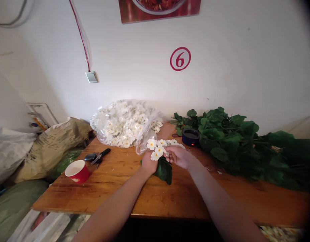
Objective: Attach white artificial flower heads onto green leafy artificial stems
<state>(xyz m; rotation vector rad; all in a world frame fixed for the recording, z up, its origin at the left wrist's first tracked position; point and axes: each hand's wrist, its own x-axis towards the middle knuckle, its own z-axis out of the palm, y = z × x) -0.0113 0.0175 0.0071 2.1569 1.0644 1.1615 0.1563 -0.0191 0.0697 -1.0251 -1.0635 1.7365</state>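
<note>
Near the middle of the wooden table, my left hand is closed around the stem of an artificial flower with green leaves hanging below. White blossoms with yellow centres stand above that fist. My right hand is at the right side of the blossoms, its thumb and fingers pinched together at a white flower. The fingertips partly hide what they grip. Behind my right hand lies a row of more white flowers. Just beyond is a dark blue round pot with a small red light.
A clear plastic bag full of white flowers rests against the wall. Green leaf stems are heaped on the right. At left are a red paper cup, small scissors and a black-handled tool. Sacks stand beyond the left edge.
</note>
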